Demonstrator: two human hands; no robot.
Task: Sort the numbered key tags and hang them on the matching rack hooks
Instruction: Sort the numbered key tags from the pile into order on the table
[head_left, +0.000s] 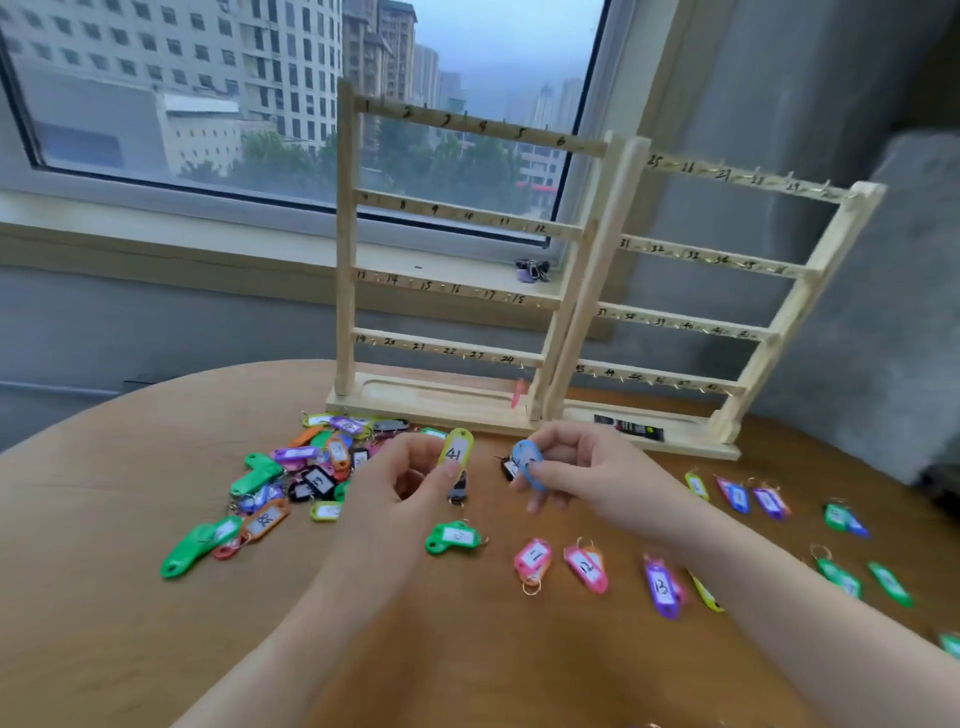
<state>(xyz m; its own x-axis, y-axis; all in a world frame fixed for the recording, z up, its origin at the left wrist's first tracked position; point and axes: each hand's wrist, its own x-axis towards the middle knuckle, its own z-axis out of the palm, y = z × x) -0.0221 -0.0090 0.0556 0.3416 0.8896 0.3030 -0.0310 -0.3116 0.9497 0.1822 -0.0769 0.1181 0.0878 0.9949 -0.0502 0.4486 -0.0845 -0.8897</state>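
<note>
While left hand (415, 475) pinches upright yellow tag (455, 451), right hand (571, 467) grips tilted blue tag (527, 463).

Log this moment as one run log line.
left hand: holds yellow tag 41 | right hand: holds blue tag | racks: nearly bare

A round brown table (130, 597) carries two wooden racks (447, 410) side by side at its far edge. A jumbled pile of coloured key tags (306, 467) lies at left; more tags (587, 566) lie spread in loose rows at right.
</note>
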